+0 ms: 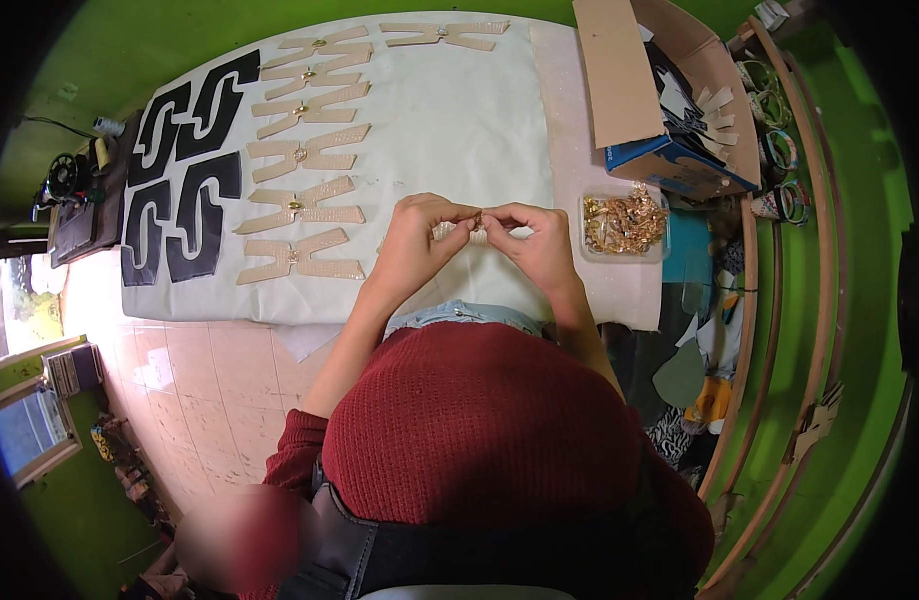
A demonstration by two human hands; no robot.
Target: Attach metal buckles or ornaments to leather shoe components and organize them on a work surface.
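My left hand (412, 240) and my right hand (538, 248) meet above the near middle of the table, fingertips pinched together. Between them is a small gold ornament (478, 221), mostly hidden by the fingers. Under the hands, part of a beige piece (450, 238) shows. To the left runs a column of beige textured X-shaped straps (305, 157), each with a small gold ornament at its crossing. Another such strap (445, 36) lies at the far middle. At right, a clear plastic container (625, 255) holds a heap of gold ornaments.
Black cut-out pieces (185, 238) lie on the table's (460, 120) left side. An opened cardboard box (620, 90) with dark and beige scraps stands at the far right. A sewing machine (75, 190) is beyond the left edge. Wooden rails (825, 250) run along the green right wall.
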